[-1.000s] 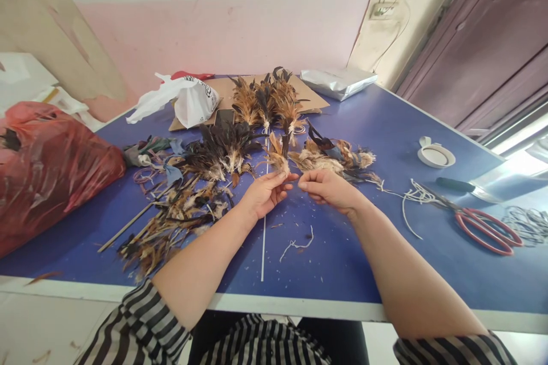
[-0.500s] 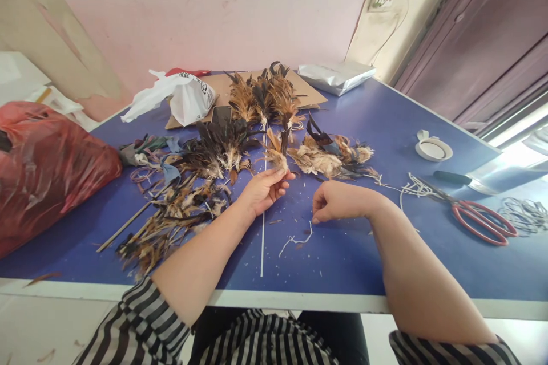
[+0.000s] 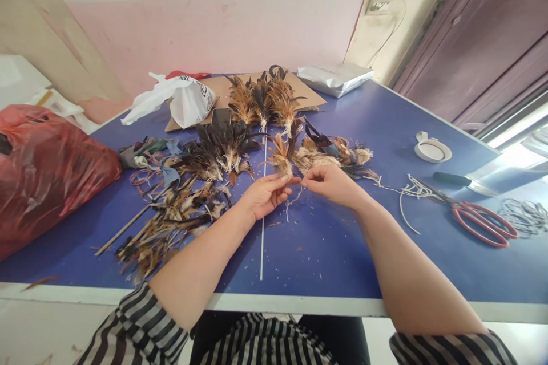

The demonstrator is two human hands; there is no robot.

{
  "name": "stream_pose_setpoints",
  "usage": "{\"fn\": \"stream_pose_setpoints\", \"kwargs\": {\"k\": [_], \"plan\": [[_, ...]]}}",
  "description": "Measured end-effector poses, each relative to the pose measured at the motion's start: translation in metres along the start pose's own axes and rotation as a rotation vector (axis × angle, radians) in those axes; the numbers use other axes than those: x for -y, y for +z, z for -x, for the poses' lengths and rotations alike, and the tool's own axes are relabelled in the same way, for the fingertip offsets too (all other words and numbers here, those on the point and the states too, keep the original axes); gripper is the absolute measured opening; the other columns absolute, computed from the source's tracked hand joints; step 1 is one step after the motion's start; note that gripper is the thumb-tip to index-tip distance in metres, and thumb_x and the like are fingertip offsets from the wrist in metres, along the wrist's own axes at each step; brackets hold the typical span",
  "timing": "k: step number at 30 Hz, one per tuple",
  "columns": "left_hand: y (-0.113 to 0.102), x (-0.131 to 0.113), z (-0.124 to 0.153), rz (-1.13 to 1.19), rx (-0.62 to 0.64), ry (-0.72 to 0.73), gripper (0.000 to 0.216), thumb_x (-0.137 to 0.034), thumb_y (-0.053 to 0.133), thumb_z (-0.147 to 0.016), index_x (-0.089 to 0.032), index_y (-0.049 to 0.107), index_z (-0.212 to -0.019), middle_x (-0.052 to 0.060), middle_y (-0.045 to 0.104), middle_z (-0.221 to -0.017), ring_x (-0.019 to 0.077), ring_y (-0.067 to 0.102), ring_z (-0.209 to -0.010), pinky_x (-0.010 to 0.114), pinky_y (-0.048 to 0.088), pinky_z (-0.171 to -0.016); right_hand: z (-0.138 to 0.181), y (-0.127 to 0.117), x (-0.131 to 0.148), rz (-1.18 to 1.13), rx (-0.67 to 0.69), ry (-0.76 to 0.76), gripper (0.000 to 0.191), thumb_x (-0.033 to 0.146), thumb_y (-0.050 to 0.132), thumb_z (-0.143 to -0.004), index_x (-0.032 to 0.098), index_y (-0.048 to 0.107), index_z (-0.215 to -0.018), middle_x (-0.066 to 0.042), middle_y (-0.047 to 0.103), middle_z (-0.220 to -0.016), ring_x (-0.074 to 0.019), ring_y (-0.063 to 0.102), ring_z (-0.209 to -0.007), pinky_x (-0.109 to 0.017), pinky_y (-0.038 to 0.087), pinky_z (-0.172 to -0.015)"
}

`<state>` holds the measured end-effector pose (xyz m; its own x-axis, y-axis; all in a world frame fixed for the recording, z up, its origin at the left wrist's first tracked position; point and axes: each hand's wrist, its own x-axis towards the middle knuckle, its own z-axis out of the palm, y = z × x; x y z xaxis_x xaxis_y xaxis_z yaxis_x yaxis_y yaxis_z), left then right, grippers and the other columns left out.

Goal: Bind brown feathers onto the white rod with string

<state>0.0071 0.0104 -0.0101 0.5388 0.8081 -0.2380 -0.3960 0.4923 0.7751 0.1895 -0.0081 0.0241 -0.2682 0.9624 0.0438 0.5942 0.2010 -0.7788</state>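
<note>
1. Blue table (image 3: 351, 262) is filling my view.
2. My left hand (image 3: 262, 197) is pinching the feather bunch (image 3: 281, 155) by its base, mid-table.
3. My right hand (image 3: 329, 183) is pinching the thread (image 3: 287, 212), just lifted, bringing both pieces close together.

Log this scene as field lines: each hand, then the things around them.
left hand: pinches base of small brown-and-black feather bundle
right hand: pinches thin white string
far side: brown and black feather bunches, flat tan cardboard
left edge: crinkled red plastic bag
right side: red-handled metal scissors
surface: blue tabletop with white edge
</note>
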Motion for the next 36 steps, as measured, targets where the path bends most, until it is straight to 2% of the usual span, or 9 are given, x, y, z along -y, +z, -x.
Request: {"fn": "stream_pose_setpoints", "kwargs": {"k": [5,9,13,16,19,36], "plan": [[0.003,0.004,0.001,-0.066,0.032,-0.062,0.011,-0.011,0.058,-0.074,-0.009,0.065,-0.083,0.011,0.067,-0.085,0.0096,0.063,-0.064,0.014,0.050,-0.054,-0.002,0.006,0.001,-0.106,-0.124,0.037,0.024,0.036,0.053,-0.067,0.013,0.059,-0.064,0.004,0.042,-0.050,-0.0068,0.035,-0.047,-0.020,0.027,-0.044],[0.002,0.003,0.000,-0.065,-0.001,-0.047,0.010,-0.011,0.058,-0.075,-0.007,0.065,-0.080,0.009,0.067,-0.076,0.0098,0.063,-0.065,0.014,0.051,-0.058,-0.003,0.007,-0.001,-0.312,-0.088,0.130,0.030,0.043,0.054,-0.067,0.013,0.059,-0.067,0.004,0.042,-0.046,-0.0053,0.031,-0.040,-0.020,0.024,-0.039],[0.001,0.001,0.000,-0.044,0.017,0.002,0.010,-0.011,0.057,-0.075,-0.007,0.065,-0.081,0.009,0.067,-0.078,0.0099,0.064,-0.067,0.014,0.051,-0.060,-0.003,0.006,-0.002,-0.436,-0.023,0.164,0.031,0.042,0.059,-0.065,0.013,0.062,-0.075,0.006,0.041,-0.044,-0.0050,0.031,-0.039,-0.019,0.025,-0.038],[0.001,0.001,0.000,-0.036,0.050,0.020,0.011,-0.011,0.057,-0.075,-0.007,0.065,-0.082,0.008,0.067,-0.078,0.0098,0.064,-0.067,0.014,0.051,-0.059,-0.003,0.009,-0.001,-0.474,-0.027,0.165,0.031,0.037,0.062,-0.062,0.013,0.063,-0.082,0.004,0.047,-0.049,-0.0052,0.034,-0.042,-0.019,0.027,-0.039],[0.001,0.002,0.001,-0.033,0.074,0.018,0.012,-0.012,0.057,-0.075,-0.007,0.065,-0.084,0.008,0.067,-0.077,0.0096,0.064,-0.066,0.014,0.051,-0.059,-0.004,0.012,0.001,-0.502,-0.059,0.153,0.030,0.035,0.064,-0.061,0.012,0.063,-0.081,0.002,0.052,-0.055,-0.0055,0.037,-0.044,-0.019,0.029,-0.040],[0.000,0.003,0.002,-0.044,0.100,-0.003,0.011,-0.014,0.057,-0.076,-0.008,0.065,-0.082,0.007,0.066,-0.077,0.0080,0.062,-0.063,0.014,0.050,-0.058,-0.002,0.012,0.004,-0.543,-0.096,0.127,0.024,0.032,0.063,-0.062,0.013,0.063,-0.075,0.003,0.048,-0.049,-0.0058,0.038,-0.043,-0.019,0.028,-0.039]]}}
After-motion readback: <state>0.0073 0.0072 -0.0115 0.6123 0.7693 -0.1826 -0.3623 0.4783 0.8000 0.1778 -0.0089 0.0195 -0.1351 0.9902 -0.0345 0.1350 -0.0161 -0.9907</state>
